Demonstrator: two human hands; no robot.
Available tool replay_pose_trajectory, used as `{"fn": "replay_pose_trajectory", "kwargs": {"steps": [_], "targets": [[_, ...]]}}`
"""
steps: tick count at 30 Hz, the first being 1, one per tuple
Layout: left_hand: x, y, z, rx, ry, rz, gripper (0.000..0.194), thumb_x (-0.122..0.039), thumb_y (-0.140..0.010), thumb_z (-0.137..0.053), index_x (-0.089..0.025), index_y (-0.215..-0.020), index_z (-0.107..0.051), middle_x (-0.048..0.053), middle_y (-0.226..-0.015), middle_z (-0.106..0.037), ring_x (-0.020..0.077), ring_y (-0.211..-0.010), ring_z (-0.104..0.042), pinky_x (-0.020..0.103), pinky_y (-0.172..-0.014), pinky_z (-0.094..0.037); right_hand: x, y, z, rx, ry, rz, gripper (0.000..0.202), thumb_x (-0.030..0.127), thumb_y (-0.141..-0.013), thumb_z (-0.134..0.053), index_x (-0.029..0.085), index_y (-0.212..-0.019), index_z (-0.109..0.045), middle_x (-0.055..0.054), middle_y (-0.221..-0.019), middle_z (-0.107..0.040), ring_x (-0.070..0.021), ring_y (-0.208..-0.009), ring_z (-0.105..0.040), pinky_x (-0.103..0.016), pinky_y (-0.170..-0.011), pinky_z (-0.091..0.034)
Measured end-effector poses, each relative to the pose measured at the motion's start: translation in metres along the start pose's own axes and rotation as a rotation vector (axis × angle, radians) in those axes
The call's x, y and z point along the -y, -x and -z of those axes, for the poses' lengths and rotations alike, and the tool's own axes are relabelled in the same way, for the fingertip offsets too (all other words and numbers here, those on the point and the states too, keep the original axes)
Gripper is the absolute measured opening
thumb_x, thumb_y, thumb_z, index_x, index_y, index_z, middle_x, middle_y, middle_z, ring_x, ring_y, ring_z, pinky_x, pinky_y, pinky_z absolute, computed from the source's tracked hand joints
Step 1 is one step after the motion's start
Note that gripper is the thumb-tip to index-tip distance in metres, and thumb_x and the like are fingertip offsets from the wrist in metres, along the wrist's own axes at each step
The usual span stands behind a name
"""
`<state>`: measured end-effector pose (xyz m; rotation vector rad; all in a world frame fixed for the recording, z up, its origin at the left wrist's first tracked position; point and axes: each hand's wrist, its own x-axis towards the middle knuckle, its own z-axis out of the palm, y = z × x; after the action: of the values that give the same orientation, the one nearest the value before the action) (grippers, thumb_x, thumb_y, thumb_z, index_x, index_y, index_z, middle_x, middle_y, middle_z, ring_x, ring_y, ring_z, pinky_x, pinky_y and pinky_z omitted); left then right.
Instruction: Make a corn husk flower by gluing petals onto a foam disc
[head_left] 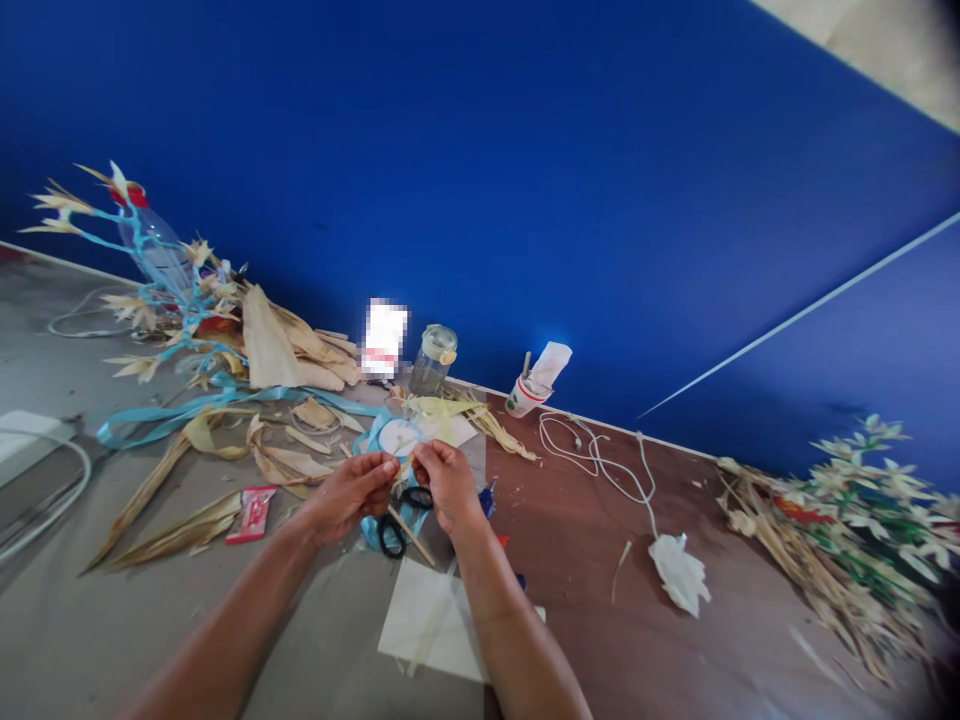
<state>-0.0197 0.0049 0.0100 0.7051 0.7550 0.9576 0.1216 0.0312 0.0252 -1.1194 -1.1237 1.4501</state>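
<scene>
Near the middle of the table, my left hand [356, 492] and my right hand [448, 484] are close together, fingertips almost meeting. Both pinch a small pale strip [406, 466], largely hidden by the fingers. Just below them lie black-handled scissors [391, 535] and a thin wooden stick [411, 535]. Light blue ribbon [373, 436] and a white round item [399, 436] are right behind the hands. Dried husks [289, 462] spread out to the left of my left hand.
A glass jar [433, 360], a lit screen [385, 338] and a paper cup [527, 393] stand by the blue wall. White cable [592, 455] lies right of centre. Husk flowers with blue stems [161, 290] are at left, green-stemmed ones [862, 500] at right. White paper [431, 620] lies in front.
</scene>
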Motion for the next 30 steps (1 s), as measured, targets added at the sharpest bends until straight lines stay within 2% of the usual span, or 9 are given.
{"fn": "replay_pose_trajectory", "kwargs": {"steps": [2, 6, 10, 14, 21, 23, 27, 30], "targets": [[0.0, 0.0, 0.0, -0.004, -0.007, -0.002, 0.028, -0.039, -0.075, -0.066, -0.016, -0.069, -0.05, -0.009, -0.051, -0.026, 0.0029, -0.041, -0.019, 0.017, -0.039, -0.021, 0.001, 0.001, 0.0, -0.018, 0.045, 0.034, 0.026, 0.035, -0.071, -0.057, 0.018, -0.053, -0.049, 0.006, -0.046, -0.041, -0.0076, -0.045, -0.033, -0.022, -0.046, -0.025], [-0.001, 0.001, -0.001, -0.035, -0.034, -0.005, 0.028, -0.037, -0.069, -0.071, -0.015, -0.073, -0.054, -0.007, -0.054, -0.035, 0.0029, -0.043, -0.026, 0.017, -0.04, -0.025, 0.003, 0.003, -0.001, -0.049, 0.144, 0.082, 0.029, 0.035, -0.074, -0.055, 0.018, -0.052, -0.048, 0.006, -0.045, -0.039, -0.0079, -0.046, -0.032, -0.022, -0.046, -0.025], [0.0, 0.0, -0.001, -0.04, -0.056, 0.007, 0.029, -0.035, -0.067, -0.074, -0.015, -0.072, -0.054, -0.007, -0.055, -0.038, 0.0022, -0.042, -0.027, 0.016, -0.039, -0.026, 0.003, 0.005, -0.001, -0.031, 0.203, 0.139, 0.03, 0.035, -0.076, -0.054, 0.017, -0.054, -0.048, 0.006, -0.048, -0.039, -0.008, -0.048, -0.033, -0.022, -0.047, -0.025], [0.0, 0.0, -0.002, -0.085, -0.061, -0.017, 0.029, -0.035, -0.066, -0.074, -0.015, -0.071, -0.054, -0.008, -0.053, -0.039, 0.002, -0.041, -0.027, 0.016, -0.039, -0.026, 0.002, 0.004, -0.001, -0.045, 0.169, 0.124, 0.028, 0.035, -0.076, -0.054, 0.017, -0.056, -0.05, 0.006, -0.047, -0.038, -0.0078, -0.047, -0.032, -0.022, -0.046, -0.026], [-0.007, 0.0, -0.003, -0.201, -0.088, -0.077, 0.032, -0.037, -0.062, -0.076, -0.016, -0.069, -0.052, -0.009, -0.05, -0.036, 0.0024, -0.04, -0.028, 0.015, -0.039, -0.027, -0.003, 0.001, 0.003, -0.14, 0.159, 0.089, 0.022, 0.037, -0.076, -0.053, 0.016, -0.072, -0.058, 0.006, -0.05, -0.043, -0.0085, -0.046, -0.038, -0.021, -0.046, -0.03], [-0.009, 0.0, -0.003, -0.242, -0.099, -0.103, 0.033, -0.038, -0.061, -0.076, -0.016, -0.069, -0.052, -0.009, -0.05, -0.037, 0.0028, -0.041, -0.03, 0.015, -0.039, -0.027, -0.003, 0.002, 0.003, -0.1, 0.271, 0.087, 0.019, 0.035, -0.076, -0.053, 0.016, -0.075, -0.059, 0.005, -0.054, -0.049, -0.0092, -0.048, -0.042, -0.021, -0.048, -0.032], [-0.012, 0.0, -0.001, -0.312, -0.114, -0.159, 0.034, -0.038, -0.059, -0.077, -0.016, -0.07, -0.053, -0.009, -0.05, -0.038, 0.0031, -0.041, -0.031, 0.016, -0.039, -0.028, -0.001, 0.009, 0.001, 0.086, 0.707, 0.101, 0.011, 0.022, -0.075, -0.055, 0.017, -0.072, -0.064, -0.001, -0.069, -0.064, -0.0123, -0.063, -0.054, -0.023, -0.061, -0.038], [-0.014, 0.0, -0.001, -0.325, -0.106, -0.188, 0.034, -0.039, -0.059, -0.077, -0.016, -0.069, -0.053, -0.009, -0.048, -0.037, 0.003, -0.04, -0.031, 0.016, -0.039, -0.029, 0.0, 0.016, -0.002, 0.181, 0.942, 0.103, 0.013, 0.022, -0.078, -0.054, 0.017, -0.079, -0.066, -0.005, -0.077, -0.068, -0.0149, -0.07, -0.058, -0.024, -0.064, -0.037]]}}
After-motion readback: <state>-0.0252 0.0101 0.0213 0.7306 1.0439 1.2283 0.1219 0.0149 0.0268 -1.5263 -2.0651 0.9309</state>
